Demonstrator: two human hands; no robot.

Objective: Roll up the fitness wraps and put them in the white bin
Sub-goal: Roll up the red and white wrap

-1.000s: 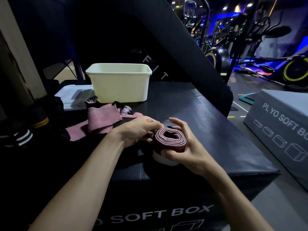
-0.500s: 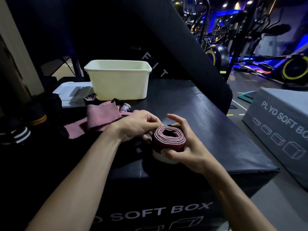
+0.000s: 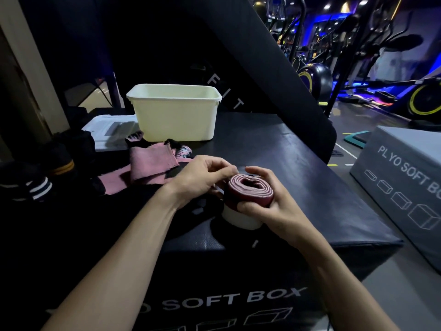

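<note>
change: little since a second ago, we keep winding | right hand (image 3: pixel 269 206) clamped round maroon roll (image 3: pixel 249 191) at frame centre | left hand (image 3: pixel 202 176) pinching its edge | white bin (image 3: pixel 174 113) upper centre, wrap nearly ready for it | pink wraps (image 3: pixel 150 167) left, unrolled

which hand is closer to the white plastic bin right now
Left. The left hand is just in front of the white plastic bin; the right hand sits farther back toward the person, gripping the rolled maroon wrap.
</note>
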